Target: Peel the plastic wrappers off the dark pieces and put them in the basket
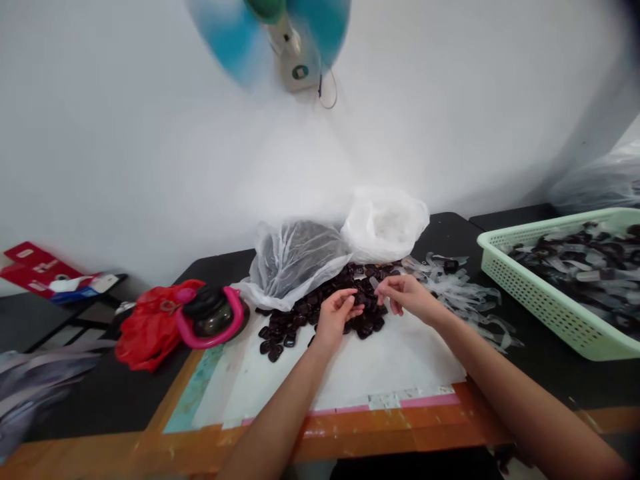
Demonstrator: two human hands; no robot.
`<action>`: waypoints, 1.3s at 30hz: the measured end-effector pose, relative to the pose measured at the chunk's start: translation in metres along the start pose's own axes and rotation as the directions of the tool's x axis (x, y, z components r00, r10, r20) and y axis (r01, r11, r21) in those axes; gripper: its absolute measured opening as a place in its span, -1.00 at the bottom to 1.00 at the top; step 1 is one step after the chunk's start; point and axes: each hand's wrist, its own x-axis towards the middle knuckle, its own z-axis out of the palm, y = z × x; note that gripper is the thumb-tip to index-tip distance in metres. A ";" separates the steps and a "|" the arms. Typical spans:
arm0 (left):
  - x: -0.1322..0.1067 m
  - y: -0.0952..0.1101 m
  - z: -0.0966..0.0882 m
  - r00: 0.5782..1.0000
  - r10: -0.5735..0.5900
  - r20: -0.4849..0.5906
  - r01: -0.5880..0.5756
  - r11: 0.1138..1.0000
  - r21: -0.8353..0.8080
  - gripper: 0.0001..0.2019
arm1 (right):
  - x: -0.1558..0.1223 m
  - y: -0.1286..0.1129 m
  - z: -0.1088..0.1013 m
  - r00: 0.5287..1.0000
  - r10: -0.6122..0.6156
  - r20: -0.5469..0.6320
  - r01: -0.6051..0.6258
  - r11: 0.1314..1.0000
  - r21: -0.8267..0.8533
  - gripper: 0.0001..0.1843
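A heap of small black glossy pieces [300, 313] lies on a white sheet [380, 367], spilling from a clear plastic bag [295, 257]. My left hand [336, 312] rests on the heap with fingers curled, pinching one black piece. My right hand [406, 295] hovers just right of it, fingertips pinched on a small clear plastic strip. The two hands almost meet above the pile.
Clear plastic strips [465, 293] lie in a loose pile to the right. A green mesh basket [550, 313] holds assembled pieces. A white bag [385, 223] sits behind, a red bag [150, 327] and a pink-handled object [213, 317] to the left. A fan [273, 37] spins above.
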 end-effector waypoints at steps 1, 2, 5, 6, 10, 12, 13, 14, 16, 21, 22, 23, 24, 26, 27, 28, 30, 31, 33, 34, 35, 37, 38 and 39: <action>0.000 0.001 0.000 1.000 0.007 -0.012 -0.007 1.000 -0.006 -0.67 | 0.000 0.002 0.004 1.000 -0.003 0.005 0.003 1.000 -0.001 -0.59; 0.000 0.003 0.000 1.000 0.014 -0.021 -0.014 1.000 -0.014 -0.67 | 0.001 0.004 0.007 1.000 -0.010 0.008 0.010 1.000 -0.001 -0.60; -0.001 0.004 0.001 1.000 0.008 -0.018 -0.009 0.998 -0.059 -0.67 | 0.002 0.011 0.016 0.999 -0.038 0.013 0.039 0.999 -0.016 -0.62; -0.001 0.004 0.001 1.000 -0.004 -0.008 0.004 0.997 -0.077 -0.69 | 0.002 0.013 0.018 0.999 -0.046 0.015 0.047 0.998 -0.032 -0.63; -0.005 0.002 0.003 0.999 -0.008 0.052 0.012 0.997 -0.074 -0.71 | 0.002 0.016 0.026 0.997 -0.066 0.025 0.068 0.994 -0.080 -0.65; -0.006 0.002 0.004 0.996 0.038 0.076 -0.039 0.999 0.016 -0.68 | 0.001 0.016 0.029 0.997 -0.073 0.027 0.075 0.995 -0.065 -0.65; -0.007 0.002 0.005 0.993 0.069 0.094 -0.076 0.994 0.081 -0.66 | 0.000 0.015 0.031 0.997 -0.076 0.026 0.077 0.996 -0.049 -0.65; -0.008 0.003 0.005 0.988 0.102 0.116 -0.120 0.981 0.154 -0.65 | 0.000 0.015 0.032 0.997 -0.076 0.025 0.077 0.997 -0.029 -0.64; -0.010 0.005 0.007 0.972 0.160 0.173 -0.207 0.931 0.302 -0.64 | -0.001 0.013 0.033 0.997 -0.074 0.029 0.073 0.997 0.009 -0.63; -0.010 0.003 0.008 0.985 0.102 0.140 -0.144 0.930 0.337 -0.59 | -0.002 0.009 0.034 0.998 -0.066 -0.021 0.066 0.998 0.008 -0.63; -0.010 0.002 0.008 0.993 0.063 0.098 -0.087 0.961 0.261 -0.58 | -0.002 0.008 0.035 0.996 -0.079 -0.042 0.078 0.997 -0.030 -0.63; -0.009 0.002 0.007 0.998 0.024 0.058 -0.033 0.986 0.165 -0.58 | -0.003 0.007 0.036 0.993 -0.103 -0.062 0.098 0.991 -0.087 -0.64; -0.008 0.002 0.007 1.000 -0.014 0.028 0.012 0.998 0.059 -0.59 | -0.004 0.007 0.037 0.988 -0.136 -0.078 0.122 0.979 -0.161 -0.66; -0.006 0.003 0.005 0.997 -0.074 0.006 0.074 0.989 -0.129 -0.62 | -0.007 0.005 0.040 0.973 -0.213 -0.089 0.171 0.924 -0.341 -0.69; -0.006 0.004 0.005 0.995 -0.096 0.004 0.094 0.975 -0.199 -0.64 | -0.009 0.004 0.042 0.965 -0.248 -0.082 0.189 0.881 -0.434 -0.72; -0.005 0.005 0.005 0.993 -0.115 0.007 0.113 0.962 -0.250 -0.67 | -0.011 0.003 0.043 0.959 -0.275 -0.070 0.201 0.831 -0.519 -0.74; -0.005 0.006 0.005 0.990 -0.137 0.018 0.136 0.940 -0.314 -0.71 | -0.015 0.001 0.046 0.949 -0.312 -0.043 0.210 0.729 -0.652 -0.80; -0.005 0.007 0.005 0.990 -0.143 0.020 0.141 0.931 -0.338 -0.72 | -0.016 0.001 0.048 0.944 -0.329 -0.033 0.214 0.684 -0.697 -0.82; -0.005 0.007 0.005 0.989 -0.147 0.014 0.142 0.919 -0.369 -0.71 | -0.017 0.002 0.050 0.934 -0.358 -0.009 0.226 0.610 -0.760 -0.84; -0.006 0.006 0.006 0.989 -0.145 0.005 0.136 0.917 -0.375 -0.69 | -0.018 0.003 0.051 0.929 -0.369 0.006 0.233 0.574 -0.785 -0.83; -0.006 0.006 0.006 0.990 -0.141 -0.006 0.128 0.917 -0.378 -0.67 | -0.018 0.004 0.052 0.924 -0.380 0.027 0.244 0.533 -0.810 -0.83; -0.006 0.005 0.007 0.991 -0.128 -0.028 0.108 0.917 -0.383 -0.61 | -0.019 0.006 0.054 0.914 -0.398 0.078 0.266 0.442 -0.857 -0.81; -0.007 0.005 0.007 0.992 -0.121 -0.036 0.097 0.916 -0.389 -0.58 | -0.019 0.008 0.055 0.909 -0.405 0.101 0.274 0.397 -0.876 -0.80; -0.007 0.005 0.008 0.993 -0.110 -0.040 0.086 0.915 -0.395 -0.56 | -0.019 0.009 0.056 0.903 -0.413 0.119 0.280 0.355 -0.892 -0.79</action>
